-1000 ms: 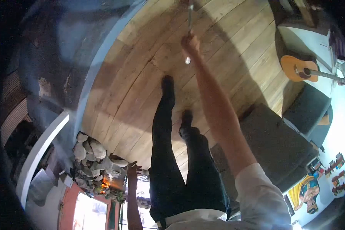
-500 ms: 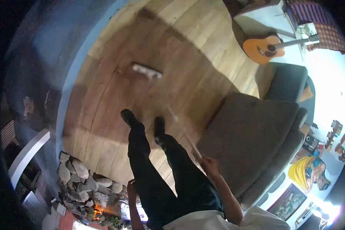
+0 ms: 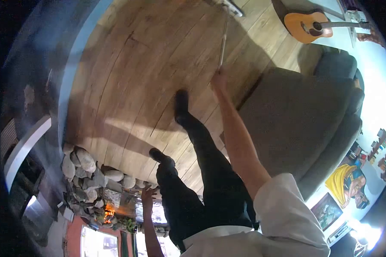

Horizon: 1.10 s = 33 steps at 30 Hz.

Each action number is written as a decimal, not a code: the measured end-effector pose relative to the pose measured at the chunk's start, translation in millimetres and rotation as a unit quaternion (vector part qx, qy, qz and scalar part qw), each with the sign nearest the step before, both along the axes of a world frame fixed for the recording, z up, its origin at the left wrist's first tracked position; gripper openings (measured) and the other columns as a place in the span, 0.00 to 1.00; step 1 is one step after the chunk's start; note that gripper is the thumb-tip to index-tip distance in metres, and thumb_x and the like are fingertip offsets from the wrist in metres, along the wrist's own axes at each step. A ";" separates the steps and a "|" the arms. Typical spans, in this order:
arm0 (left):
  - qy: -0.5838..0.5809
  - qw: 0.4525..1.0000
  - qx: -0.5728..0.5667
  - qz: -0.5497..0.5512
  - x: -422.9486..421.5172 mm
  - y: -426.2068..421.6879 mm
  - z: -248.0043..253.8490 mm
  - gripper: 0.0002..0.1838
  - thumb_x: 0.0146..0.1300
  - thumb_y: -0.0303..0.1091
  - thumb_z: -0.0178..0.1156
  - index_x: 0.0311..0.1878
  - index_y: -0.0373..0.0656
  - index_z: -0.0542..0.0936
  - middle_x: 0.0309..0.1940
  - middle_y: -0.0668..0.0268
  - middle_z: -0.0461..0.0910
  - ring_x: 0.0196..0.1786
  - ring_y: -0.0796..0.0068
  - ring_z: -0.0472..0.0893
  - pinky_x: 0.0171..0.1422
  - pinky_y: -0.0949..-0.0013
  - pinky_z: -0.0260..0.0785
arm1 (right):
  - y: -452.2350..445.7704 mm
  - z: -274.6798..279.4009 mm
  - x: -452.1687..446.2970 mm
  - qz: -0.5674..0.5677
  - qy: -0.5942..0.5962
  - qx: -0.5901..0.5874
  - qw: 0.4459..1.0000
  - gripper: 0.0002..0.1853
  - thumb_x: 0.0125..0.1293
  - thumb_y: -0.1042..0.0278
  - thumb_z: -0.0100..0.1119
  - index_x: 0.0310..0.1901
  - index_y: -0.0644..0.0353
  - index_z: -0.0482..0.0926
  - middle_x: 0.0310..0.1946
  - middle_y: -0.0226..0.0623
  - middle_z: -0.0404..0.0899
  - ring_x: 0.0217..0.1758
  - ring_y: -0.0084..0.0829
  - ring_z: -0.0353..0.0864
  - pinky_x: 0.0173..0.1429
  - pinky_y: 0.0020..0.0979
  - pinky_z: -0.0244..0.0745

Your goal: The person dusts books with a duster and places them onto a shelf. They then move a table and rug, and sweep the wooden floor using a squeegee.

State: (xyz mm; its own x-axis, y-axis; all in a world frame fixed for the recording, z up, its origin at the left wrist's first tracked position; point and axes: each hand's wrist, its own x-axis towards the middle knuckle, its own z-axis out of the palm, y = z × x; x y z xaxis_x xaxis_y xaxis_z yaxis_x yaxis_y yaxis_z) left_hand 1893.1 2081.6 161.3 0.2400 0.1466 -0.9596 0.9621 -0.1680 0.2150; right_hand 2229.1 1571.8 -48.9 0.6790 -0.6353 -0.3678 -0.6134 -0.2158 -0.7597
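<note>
My right hand (image 3: 219,81) is closed round the near end of a long thin pole (image 3: 223,47), with the arm stretched forward over the wooden floor (image 3: 158,55). At the pole's far end a flat white-and-dark head (image 3: 233,7) lies on the floor near the top edge of the view. My left hand (image 3: 148,195) hangs low beside my left leg, with its fingers apart and nothing in them.
A grey sofa (image 3: 291,120) stands on the right, and a guitar (image 3: 309,27) leans by the white wall behind it. Stones (image 3: 85,160) surround a small fire (image 3: 109,213) at the lower left. A blue-edged wall (image 3: 68,81) curves along the left.
The pole's head has swung from the middle of the floor to the upper right. My right arm has stretched forward again, and my feet have changed places in a step.
</note>
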 end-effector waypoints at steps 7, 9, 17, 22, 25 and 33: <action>0.007 0.996 -0.032 0.085 -128.3 75.9 -47.3 0.19 0.71 0.44 0.51 0.58 0.43 0.73 0.39 0.63 0.83 0.34 0.74 0.82 0.30 0.72 0.71 | 146.2 150.1 -258.8 0.244 0.131 -0.118 0.954 0.22 0.73 0.69 0.45 0.66 0.69 0.65 0.27 0.61 0.72 0.34 0.56 0.78 0.34 0.45 0.70; -0.061 0.989 -0.067 0.114 -161.7 90.8 -57.6 0.19 0.72 0.45 0.49 0.55 0.41 0.75 0.37 0.63 0.83 0.33 0.75 0.81 0.29 0.72 0.70 | 190.8 218.0 -305.8 0.235 0.206 -0.057 0.948 0.21 0.73 0.68 0.44 0.65 0.67 0.68 0.26 0.59 0.73 0.31 0.57 0.76 0.35 0.45 0.71; -0.065 0.985 -0.026 0.155 -308.5 167.8 4.3 0.18 0.74 0.43 0.48 0.57 0.43 0.74 0.35 0.62 0.82 0.32 0.75 0.81 0.33 0.72 0.71 | 256.7 221.5 -348.8 0.053 0.168 0.179 0.968 0.22 0.75 0.56 0.47 0.66 0.50 0.71 0.31 0.25 0.71 0.26 0.12 0.67 0.20 0.18 0.59; -0.007 0.972 0.031 0.233 -455.2 196.6 7.8 0.19 0.72 0.46 0.53 0.57 0.44 0.74 0.32 0.64 0.81 0.31 0.77 0.81 0.29 0.73 0.73 | 377.8 87.0 -186.6 0.230 0.087 0.039 0.969 0.22 0.75 0.57 0.45 0.67 0.52 0.69 0.36 0.33 0.73 0.33 0.22 0.71 0.29 0.24 0.63; 0.066 0.958 0.042 0.277 -509.5 185.9 0.3 0.20 0.71 0.47 0.56 0.55 0.42 0.73 0.32 0.64 0.81 0.29 0.77 0.81 0.27 0.73 0.73 | 464.7 23.7 -132.2 0.318 0.125 -0.048 0.939 0.22 0.76 0.58 0.44 0.67 0.53 0.68 0.39 0.38 0.74 0.38 0.27 0.73 0.34 0.28 0.66; 0.061 0.948 -0.021 0.312 -523.8 157.2 -11.0 0.23 0.70 0.53 0.54 0.48 0.39 0.75 0.32 0.60 0.82 0.32 0.69 0.84 0.33 0.65 0.77 | 411.7 72.3 -332.5 0.489 0.220 -0.166 0.828 0.22 0.76 0.60 0.42 0.68 0.55 0.65 0.47 0.51 0.78 0.50 0.43 0.78 0.48 0.39 0.72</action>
State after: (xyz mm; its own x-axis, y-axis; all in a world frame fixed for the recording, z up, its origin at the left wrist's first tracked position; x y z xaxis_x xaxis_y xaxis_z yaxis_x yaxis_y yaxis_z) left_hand 1369.2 2238.8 150.3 0.0068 0.1846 -0.9828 0.8898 0.4473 0.0902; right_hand 1896.6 1983.5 23.3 0.7752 0.0236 -0.6313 -0.2238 -0.9243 -0.3093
